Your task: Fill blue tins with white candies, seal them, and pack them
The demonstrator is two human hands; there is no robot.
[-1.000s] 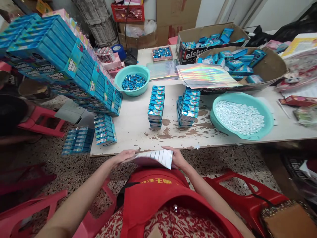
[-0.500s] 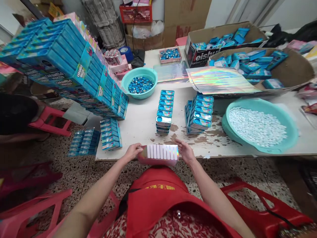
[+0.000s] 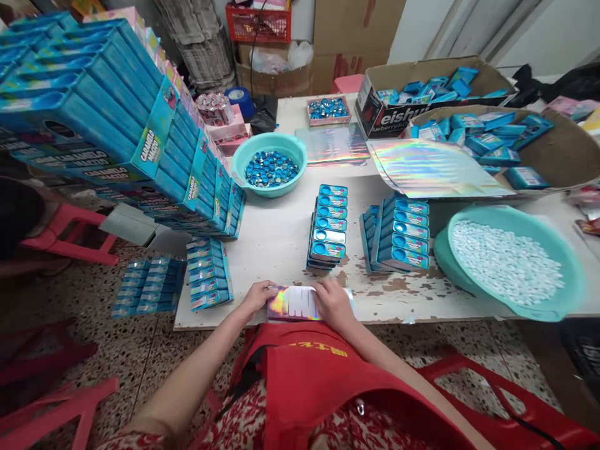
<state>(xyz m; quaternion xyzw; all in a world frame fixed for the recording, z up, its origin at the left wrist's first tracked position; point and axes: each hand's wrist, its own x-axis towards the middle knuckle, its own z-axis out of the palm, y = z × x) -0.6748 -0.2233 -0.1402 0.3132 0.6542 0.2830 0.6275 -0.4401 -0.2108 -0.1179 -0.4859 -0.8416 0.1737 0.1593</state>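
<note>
Glossy, iridescent sheet [image 3: 278, 303], striped with narrow white strips [image 3: 300, 302], sat at the peeling tabletop's [image 3: 272, 240] near edge. Your left grip [image 3: 256, 297] pinched its left end; your right grip [image 3: 334, 302] covered some strips, closure unclear.

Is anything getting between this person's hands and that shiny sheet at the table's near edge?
Nothing visible does. The left hand touches the shiny sheet at its left end, and the right hand lies over its right part. The blue boxes ahead stand beyond it, out of the way.
</note>
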